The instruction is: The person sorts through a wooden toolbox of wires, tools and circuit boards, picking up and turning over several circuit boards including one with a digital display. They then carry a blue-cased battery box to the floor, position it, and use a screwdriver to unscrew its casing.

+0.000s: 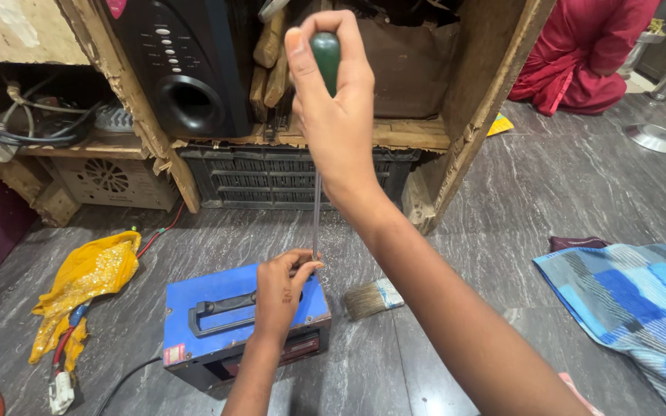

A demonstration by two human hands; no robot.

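A blue metal box (194,304) with a black carry handle (221,308) sits on the grey stone floor. My right hand (334,108) grips the green handle of a long screwdriver (317,208) held upright, its tip at the box's top right corner. My left hand (283,289) rests on the box top, fingers pinching the shaft near the tip. A black cable leaves the box at lower left.
A paintbrush (371,297) lies right of the box. A yellow cloth (86,281) with red wire lies left. A blue checked cloth (634,296) lies right. Behind stand a worn wooden shelf (456,131), a black speaker (183,65) and a black crate (271,177). A person in red (587,54) sits far right.
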